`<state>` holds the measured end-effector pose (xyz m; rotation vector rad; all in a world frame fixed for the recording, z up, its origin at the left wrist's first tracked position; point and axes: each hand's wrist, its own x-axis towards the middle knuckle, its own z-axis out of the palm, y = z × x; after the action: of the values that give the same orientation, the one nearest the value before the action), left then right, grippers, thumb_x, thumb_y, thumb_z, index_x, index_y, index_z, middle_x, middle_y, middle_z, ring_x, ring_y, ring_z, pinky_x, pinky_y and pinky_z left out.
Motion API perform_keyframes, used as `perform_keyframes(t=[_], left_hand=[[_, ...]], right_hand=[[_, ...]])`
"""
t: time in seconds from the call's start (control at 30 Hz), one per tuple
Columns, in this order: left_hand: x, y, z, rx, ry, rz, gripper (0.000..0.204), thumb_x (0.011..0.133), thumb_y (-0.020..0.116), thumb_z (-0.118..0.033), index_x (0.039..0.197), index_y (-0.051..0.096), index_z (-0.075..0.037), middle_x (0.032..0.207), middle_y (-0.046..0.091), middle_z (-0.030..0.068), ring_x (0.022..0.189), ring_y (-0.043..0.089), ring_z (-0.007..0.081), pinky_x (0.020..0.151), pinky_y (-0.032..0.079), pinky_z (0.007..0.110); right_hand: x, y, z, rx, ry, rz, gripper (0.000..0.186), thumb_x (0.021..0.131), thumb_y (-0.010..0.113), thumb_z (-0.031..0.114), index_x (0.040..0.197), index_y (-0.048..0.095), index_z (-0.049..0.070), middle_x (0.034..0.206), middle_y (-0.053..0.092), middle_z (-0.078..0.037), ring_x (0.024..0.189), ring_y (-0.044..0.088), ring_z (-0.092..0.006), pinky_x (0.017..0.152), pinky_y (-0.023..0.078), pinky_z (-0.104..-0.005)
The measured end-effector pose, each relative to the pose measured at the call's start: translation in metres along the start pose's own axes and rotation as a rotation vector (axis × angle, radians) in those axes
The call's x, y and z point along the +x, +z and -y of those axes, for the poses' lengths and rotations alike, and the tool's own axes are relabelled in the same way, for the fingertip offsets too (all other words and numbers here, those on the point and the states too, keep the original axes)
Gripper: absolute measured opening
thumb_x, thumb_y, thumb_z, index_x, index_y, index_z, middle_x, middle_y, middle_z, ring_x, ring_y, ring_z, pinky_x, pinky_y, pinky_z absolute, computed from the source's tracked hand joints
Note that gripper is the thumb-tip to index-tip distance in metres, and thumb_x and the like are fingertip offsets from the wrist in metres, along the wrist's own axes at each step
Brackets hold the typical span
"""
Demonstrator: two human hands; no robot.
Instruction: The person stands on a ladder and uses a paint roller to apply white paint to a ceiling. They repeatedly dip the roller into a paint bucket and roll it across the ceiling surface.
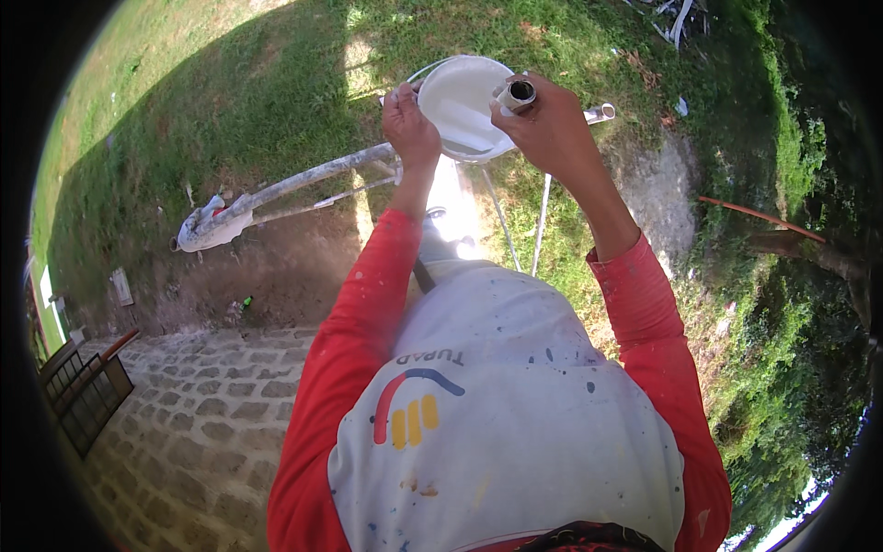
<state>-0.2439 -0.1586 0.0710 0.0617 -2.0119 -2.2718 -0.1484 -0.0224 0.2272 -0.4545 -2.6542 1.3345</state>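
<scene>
A white bucket (460, 103) with a wire handle, pale inside, is held out in front of me, above white metal rods. My left hand (411, 129) is closed at the bucket's left side, by the handle; exactly which part it grips is partly hidden by the fingers. My right hand (549, 129) grips a pale cylinder (512, 97) with a dark hollow end over the bucket's right rim. A long paint-spotted white pipe (313, 173) runs left from behind my left hand, with a white lumpy piece (210, 228) at its far end.
Grass and bare soil lie below. At the lower left are a stone-block wall (202, 396) and a dark metal railing (92, 391). On the right are a thin orange pole (754, 214), a branch (809, 253) and dense foliage. A pale stone patch (662, 202) is right of my right arm.
</scene>
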Motion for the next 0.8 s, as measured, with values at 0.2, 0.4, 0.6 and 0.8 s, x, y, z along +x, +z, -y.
perform_keyframes(t=[0.2, 0.4, 0.6, 0.8], left_hand=[[0.001, 0.0, 0.003, -0.051, -0.036, 0.022, 0.042, 0.112, 0.053, -0.036, 0.102, 0.072, -0.001, 0.084, 0.07, 0.0046, 0.078, 0.064, 0.0128, 0.072, 0.051, 0.031], [0.001, -0.001, 0.004, 0.037, -0.015, -0.001, 0.042, 0.112, 0.053, -0.036, 0.103, 0.073, 0.0, 0.085, 0.072, 0.0064, 0.078, 0.065, 0.0148, 0.073, 0.052, 0.033], [0.002, -0.001, 0.005, 0.046, -0.012, 0.004, 0.043, 0.112, 0.052, -0.037, 0.103, 0.073, 0.0, 0.088, 0.074, 0.0081, 0.08, 0.067, 0.0163, 0.075, 0.053, 0.034], [0.003, 0.001, 0.007, -0.024, -0.058, 0.016, 0.043, 0.113, 0.051, -0.036, 0.104, 0.073, 0.0, 0.09, 0.073, 0.008, 0.081, 0.067, 0.0163, 0.076, 0.053, 0.035]], right_hand=[[0.005, 0.004, -0.004, -0.103, 0.011, 0.009, 0.031, 0.082, 0.08, 0.023, 0.101, 0.073, 0.0, 0.089, 0.074, -0.018, 0.08, 0.072, -0.032, 0.074, 0.057, -0.0412], [0.003, 0.0, -0.008, -0.033, -0.02, 0.035, 0.033, 0.082, 0.079, 0.027, 0.1, 0.073, 0.0, 0.088, 0.073, -0.02, 0.08, 0.072, -0.0367, 0.075, 0.057, -0.0423], [0.002, 0.001, 0.003, -0.08, 0.003, -0.017, 0.032, 0.081, 0.078, 0.025, 0.1, 0.073, 0.0, 0.086, 0.074, -0.019, 0.077, 0.072, -0.0357, 0.073, 0.057, -0.0416], [-0.006, -0.014, 0.01, -0.04, 0.006, -0.009, 0.029, 0.086, 0.079, 0.024, 0.102, 0.073, 0.001, 0.086, 0.076, -0.015, 0.076, 0.073, -0.0269, 0.072, 0.056, -0.0369]])
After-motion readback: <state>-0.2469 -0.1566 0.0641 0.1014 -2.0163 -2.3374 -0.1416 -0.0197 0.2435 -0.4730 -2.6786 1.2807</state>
